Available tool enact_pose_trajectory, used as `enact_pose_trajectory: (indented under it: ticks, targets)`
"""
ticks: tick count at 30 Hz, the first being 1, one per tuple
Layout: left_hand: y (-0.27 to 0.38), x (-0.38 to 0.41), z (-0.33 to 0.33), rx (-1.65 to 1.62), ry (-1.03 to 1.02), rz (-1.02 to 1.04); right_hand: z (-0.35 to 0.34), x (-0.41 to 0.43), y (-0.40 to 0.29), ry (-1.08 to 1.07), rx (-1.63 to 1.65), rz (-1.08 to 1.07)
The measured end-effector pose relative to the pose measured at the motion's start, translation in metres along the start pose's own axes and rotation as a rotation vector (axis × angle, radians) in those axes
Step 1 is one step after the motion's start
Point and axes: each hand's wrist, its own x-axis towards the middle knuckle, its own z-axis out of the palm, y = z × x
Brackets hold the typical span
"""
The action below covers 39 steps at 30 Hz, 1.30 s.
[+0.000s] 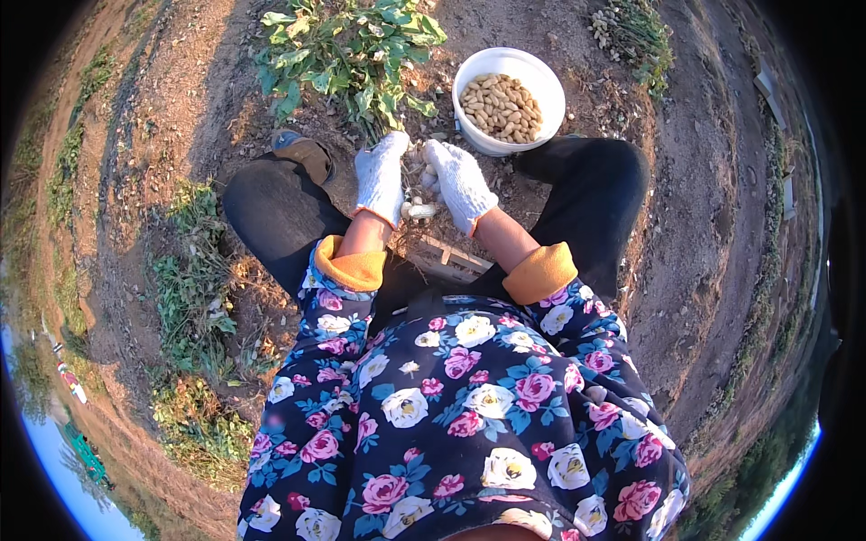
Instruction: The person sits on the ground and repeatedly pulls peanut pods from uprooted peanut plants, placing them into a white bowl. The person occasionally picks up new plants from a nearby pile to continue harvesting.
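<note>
Both my hands wear white knitted gloves with orange cuffs and are close together over the soil. My left hand (381,174) is closed around the stems at the base of a leafy peanut plant (352,57), whose leaves spread away from me. My right hand (460,181) is at the plant's root end, its fingers bent against a cluster of pale peanut pods; its exact grip is hidden. More unshelled peanuts (419,210) hang between the wrists. Just beyond my right hand, a white plastic bucket (553,95) holds many peanuts (500,108).
My bent knees flank the work. A slatted crate or seat (446,260) is low between my legs. Pulled plants (193,291) lie at the left, and another bunch with pods (639,40) lies beyond the bucket at the upper right. Dry, ridged soil surrounds me.
</note>
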Motion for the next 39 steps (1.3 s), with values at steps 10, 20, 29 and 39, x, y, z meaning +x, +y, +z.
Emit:
enact_pose_trajectory:
  ticks: [10,20,29,39]
  targets:
    - [-0.014,0.015,-0.010,-0.084,-0.094,-0.010,-0.078,0.060,-0.026,0.320,0.485,0.012]
    - [-0.006,0.012,-0.008,-0.076,0.050,-0.015,-0.027,-0.026,-0.016,-0.223,-0.972,-0.819]
    - [-0.006,0.018,-0.013,-0.148,0.041,-0.130,-0.030,-0.036,-0.027,-0.047,0.307,-0.500]
    - [-0.003,0.012,-0.005,-0.207,0.084,-0.019,-0.005,-0.040,-0.013,-0.162,-1.160,-0.723]
